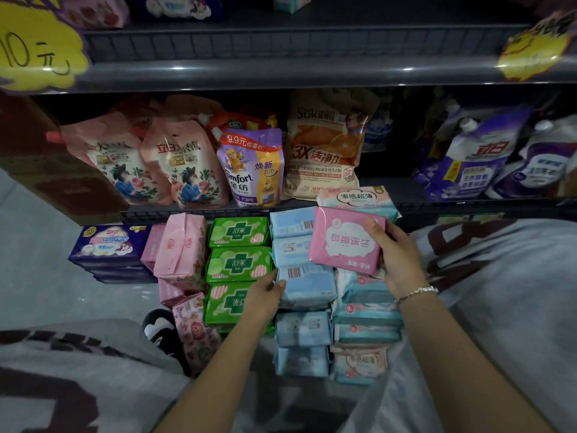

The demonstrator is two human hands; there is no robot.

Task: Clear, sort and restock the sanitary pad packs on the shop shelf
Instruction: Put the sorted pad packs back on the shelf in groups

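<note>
Sanitary pad packs lie in rows on the floor below the shelf. My right hand [395,254] grips a pink pack [346,242] by its right edge, held above the light blue and teal packs. My left hand [265,295] grips the left edge of a light blue pack [307,284] in the blue column. Left of it runs a column of green packs [239,264], then pink packs [181,248] and dark purple packs [107,242]. Teal and white packs [367,310] are stacked under my right hand.
The shelf [312,75] above holds refill pouches: pink ones [184,164], a purple Comfort pouch [251,167], a beige detergent bag [324,148] and purple pouches [474,157] at right. A yellow price tag [34,54] hangs top left. My grey trouser knees flank the packs; a shoe [159,326] shows lower left.
</note>
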